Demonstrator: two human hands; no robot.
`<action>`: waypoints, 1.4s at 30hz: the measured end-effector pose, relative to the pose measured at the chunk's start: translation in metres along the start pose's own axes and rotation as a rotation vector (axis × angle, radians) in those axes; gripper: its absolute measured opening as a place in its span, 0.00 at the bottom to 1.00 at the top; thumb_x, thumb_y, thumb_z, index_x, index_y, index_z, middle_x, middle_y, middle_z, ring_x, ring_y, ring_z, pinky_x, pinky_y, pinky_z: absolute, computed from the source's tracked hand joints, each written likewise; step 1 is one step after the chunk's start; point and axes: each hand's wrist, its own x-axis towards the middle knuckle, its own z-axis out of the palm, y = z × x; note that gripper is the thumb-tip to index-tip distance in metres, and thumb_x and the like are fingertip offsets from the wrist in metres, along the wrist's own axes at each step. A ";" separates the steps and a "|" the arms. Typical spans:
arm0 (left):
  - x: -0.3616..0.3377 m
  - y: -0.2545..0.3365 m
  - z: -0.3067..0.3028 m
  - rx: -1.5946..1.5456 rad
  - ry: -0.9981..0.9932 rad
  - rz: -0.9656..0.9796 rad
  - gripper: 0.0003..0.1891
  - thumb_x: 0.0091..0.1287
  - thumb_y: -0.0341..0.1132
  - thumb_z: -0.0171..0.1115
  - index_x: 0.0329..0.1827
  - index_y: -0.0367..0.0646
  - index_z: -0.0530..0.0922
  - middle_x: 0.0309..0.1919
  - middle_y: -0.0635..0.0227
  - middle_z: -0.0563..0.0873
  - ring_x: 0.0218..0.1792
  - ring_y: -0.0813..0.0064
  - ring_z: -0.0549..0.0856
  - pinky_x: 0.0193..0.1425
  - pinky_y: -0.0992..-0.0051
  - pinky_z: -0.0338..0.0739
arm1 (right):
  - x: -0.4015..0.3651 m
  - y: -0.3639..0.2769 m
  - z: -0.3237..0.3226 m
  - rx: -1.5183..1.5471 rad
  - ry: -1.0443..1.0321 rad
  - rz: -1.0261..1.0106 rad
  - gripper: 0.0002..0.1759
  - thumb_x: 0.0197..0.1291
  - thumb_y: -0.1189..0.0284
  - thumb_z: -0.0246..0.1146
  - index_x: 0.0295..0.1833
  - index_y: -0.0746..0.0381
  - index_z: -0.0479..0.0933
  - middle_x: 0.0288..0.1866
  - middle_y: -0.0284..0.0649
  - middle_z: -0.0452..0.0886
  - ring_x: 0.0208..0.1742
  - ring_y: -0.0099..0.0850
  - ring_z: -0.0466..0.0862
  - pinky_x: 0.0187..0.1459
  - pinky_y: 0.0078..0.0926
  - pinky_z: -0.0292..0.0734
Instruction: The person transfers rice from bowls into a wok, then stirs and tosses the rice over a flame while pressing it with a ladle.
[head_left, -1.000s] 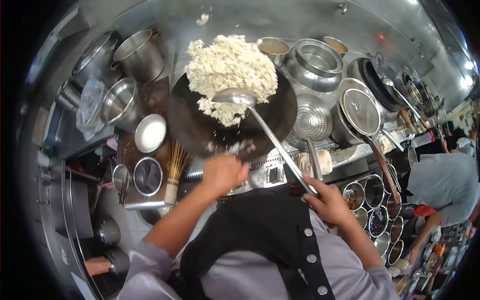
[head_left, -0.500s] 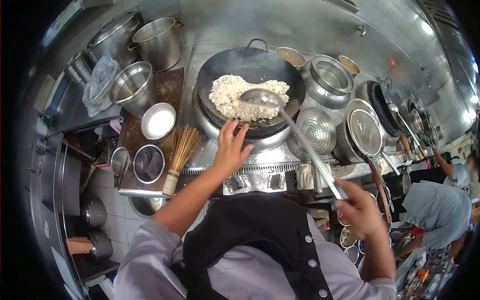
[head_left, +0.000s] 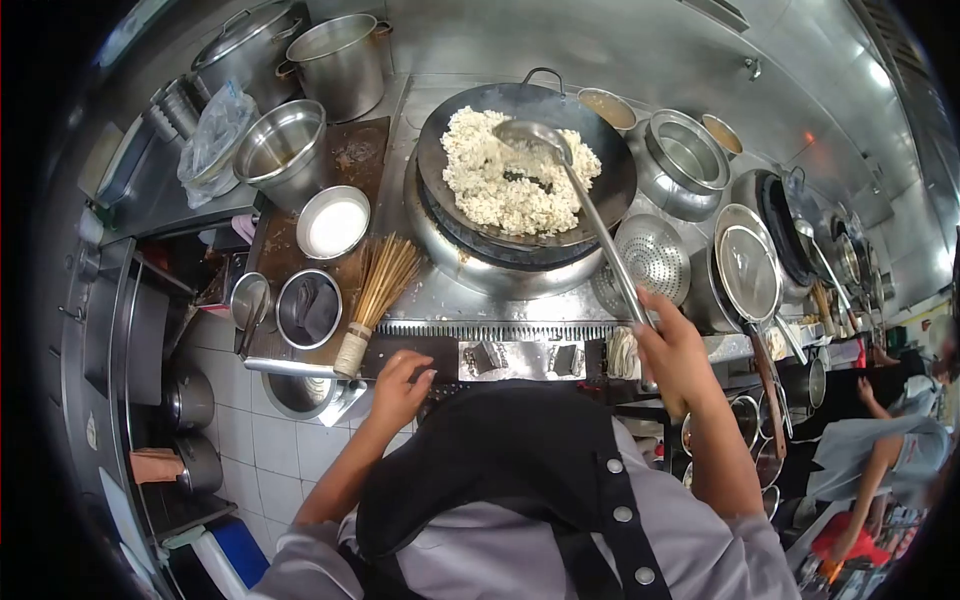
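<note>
My right hand (head_left: pixel 678 352) is wrapped round the handle of a long metal ladle (head_left: pixel 597 222). The ladle's bowl rests among pale rice (head_left: pixel 535 205) in a large black wok (head_left: pixel 618 205) on the stove. Dark wok surface shows through a gap in the middle of the rice. Near the stove's front edge, below the wok, my left hand (head_left: pixel 402 388) is held loosely open with nothing in it, its thumb apart from the bent fingers. The nearest thing to it is a bamboo wok brush (head_left: pixel 380 295), lying tied at its handle end.
Left of the wok stand a bowl of white contents (head_left: pixel 333 222), a steel pot (head_left: pixel 281 150) and a small steel container (head_left: pixel 308 309). On the right are a perforated skimmer (head_left: pixel 655 262), a lidded-looking steel pot (head_left: pixel 690 205) and a mesh strainer (head_left: pixel 750 270). Other people (head_left: pixel 885 450) are at far right.
My left hand has left the wok's near rim and drawn back toward my body. My right hand has moved up and forward, pushing the ladle toward the wok's far side. The rice has spread out.
</note>
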 end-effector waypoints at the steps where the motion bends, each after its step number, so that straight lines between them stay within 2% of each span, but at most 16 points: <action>1: -0.006 -0.004 -0.002 -0.068 0.043 -0.085 0.10 0.67 0.27 0.69 0.50 0.35 0.84 0.45 0.57 0.86 0.45 0.60 0.88 0.52 0.66 0.83 | -0.010 0.004 -0.002 0.155 -0.038 0.020 0.29 0.73 0.73 0.62 0.78 0.58 0.70 0.26 0.35 0.76 0.20 0.23 0.74 0.24 0.27 0.74; 3: -0.015 -0.006 -0.004 -0.160 0.086 -0.229 0.08 0.69 0.24 0.68 0.49 0.34 0.84 0.45 0.59 0.86 0.43 0.70 0.88 0.48 0.74 0.83 | -0.014 -0.021 0.001 0.235 -0.075 0.122 0.29 0.74 0.73 0.61 0.78 0.57 0.69 0.25 0.34 0.76 0.20 0.22 0.74 0.23 0.25 0.73; 6: -0.022 -0.002 -0.004 -0.166 0.051 -0.273 0.08 0.69 0.24 0.68 0.48 0.34 0.84 0.44 0.60 0.86 0.43 0.70 0.88 0.48 0.73 0.84 | 0.062 -0.010 0.037 -0.033 -0.068 0.038 0.28 0.75 0.73 0.60 0.78 0.56 0.70 0.25 0.32 0.75 0.20 0.21 0.74 0.21 0.24 0.72; 9: -0.025 0.000 -0.016 -0.111 -0.039 -0.119 0.08 0.69 0.25 0.68 0.49 0.33 0.84 0.44 0.59 0.86 0.41 0.67 0.89 0.46 0.72 0.85 | 0.069 -0.026 0.030 0.108 -0.050 -0.012 0.27 0.75 0.73 0.60 0.78 0.55 0.70 0.26 0.32 0.75 0.20 0.21 0.73 0.21 0.24 0.72; 14: -0.032 -0.012 -0.027 -0.188 0.029 -0.200 0.08 0.69 0.26 0.68 0.49 0.34 0.85 0.43 0.60 0.86 0.41 0.68 0.88 0.45 0.73 0.83 | 0.047 -0.011 0.030 0.109 0.069 -0.007 0.28 0.75 0.72 0.61 0.78 0.55 0.69 0.28 0.35 0.75 0.23 0.21 0.73 0.24 0.26 0.74; 16: -0.032 -0.008 -0.032 -0.204 0.021 -0.234 0.07 0.69 0.25 0.69 0.48 0.34 0.85 0.42 0.61 0.86 0.41 0.70 0.87 0.45 0.74 0.82 | 0.082 -0.013 0.039 -0.206 0.043 0.022 0.28 0.74 0.71 0.62 0.78 0.54 0.70 0.29 0.35 0.75 0.24 0.23 0.74 0.25 0.29 0.75; 17: -0.028 0.001 -0.040 -0.183 -0.052 -0.219 0.08 0.69 0.26 0.69 0.48 0.34 0.85 0.43 0.60 0.86 0.41 0.68 0.88 0.46 0.73 0.83 | 0.099 -0.015 0.033 -0.146 0.030 0.061 0.28 0.74 0.71 0.62 0.77 0.53 0.70 0.29 0.36 0.77 0.25 0.25 0.73 0.25 0.30 0.74; 21: -0.020 -0.004 -0.060 -0.154 -0.152 -0.086 0.08 0.69 0.28 0.68 0.48 0.34 0.85 0.43 0.59 0.87 0.42 0.65 0.89 0.47 0.71 0.84 | 0.041 -0.080 0.014 -0.195 0.149 0.014 0.26 0.74 0.70 0.62 0.76 0.53 0.72 0.29 0.35 0.77 0.25 0.22 0.75 0.23 0.25 0.73; 24: -0.016 -0.021 -0.066 -0.195 -0.138 -0.085 0.08 0.70 0.28 0.68 0.48 0.34 0.85 0.42 0.59 0.87 0.42 0.64 0.89 0.47 0.70 0.84 | 0.012 -0.046 0.037 0.032 0.173 0.084 0.26 0.74 0.71 0.63 0.76 0.54 0.73 0.29 0.34 0.77 0.26 0.20 0.75 0.23 0.24 0.73; 28: 0.001 -0.021 -0.068 -0.265 -0.213 -0.110 0.08 0.69 0.28 0.68 0.47 0.35 0.85 0.41 0.59 0.87 0.42 0.64 0.89 0.47 0.70 0.83 | 0.044 -0.039 0.066 0.038 0.076 0.145 0.27 0.74 0.73 0.62 0.76 0.56 0.72 0.27 0.32 0.74 0.22 0.19 0.73 0.21 0.23 0.71; 30: 0.014 -0.015 -0.070 -0.173 -0.250 0.036 0.08 0.69 0.29 0.68 0.47 0.36 0.85 0.40 0.59 0.87 0.42 0.62 0.88 0.47 0.68 0.82 | 0.026 -0.047 0.054 0.146 0.097 0.123 0.27 0.74 0.73 0.62 0.77 0.58 0.72 0.26 0.31 0.74 0.21 0.19 0.71 0.21 0.23 0.71; 33: 0.039 -0.010 -0.063 -0.249 -0.250 -0.002 0.07 0.70 0.30 0.69 0.47 0.37 0.85 0.42 0.61 0.86 0.41 0.66 0.87 0.46 0.71 0.81 | -0.028 -0.054 0.032 0.096 0.194 0.097 0.26 0.75 0.71 0.61 0.77 0.58 0.71 0.26 0.32 0.75 0.22 0.20 0.74 0.22 0.22 0.72; 36: 0.073 0.008 -0.038 -0.172 -0.205 0.157 0.07 0.69 0.31 0.69 0.46 0.37 0.85 0.42 0.60 0.87 0.42 0.61 0.87 0.49 0.68 0.81 | 0.007 -0.016 0.046 0.308 0.209 0.108 0.25 0.76 0.69 0.60 0.76 0.57 0.71 0.26 0.32 0.75 0.23 0.21 0.76 0.22 0.24 0.74; 38: 0.105 0.040 -0.022 -0.138 -0.179 0.298 0.08 0.68 0.32 0.69 0.45 0.38 0.85 0.44 0.59 0.87 0.45 0.56 0.86 0.54 0.63 0.80 | 0.050 -0.017 0.047 0.237 0.215 0.092 0.25 0.76 0.67 0.59 0.76 0.55 0.71 0.27 0.33 0.75 0.23 0.23 0.76 0.23 0.25 0.74; 40: 0.136 0.069 -0.001 -0.065 -0.023 0.475 0.08 0.68 0.34 0.70 0.45 0.40 0.85 0.45 0.60 0.86 0.50 0.55 0.84 0.58 0.60 0.78 | 0.073 -0.027 0.035 0.318 0.050 0.142 0.26 0.77 0.69 0.58 0.78 0.54 0.68 0.25 0.32 0.75 0.20 0.22 0.75 0.22 0.23 0.73; 42: 0.164 0.093 0.023 0.000 0.104 0.515 0.08 0.68 0.34 0.70 0.45 0.41 0.85 0.44 0.60 0.86 0.50 0.55 0.84 0.58 0.58 0.77 | 0.044 -0.043 0.026 0.237 0.090 0.085 0.26 0.77 0.69 0.59 0.78 0.54 0.69 0.25 0.34 0.76 0.21 0.24 0.76 0.22 0.24 0.73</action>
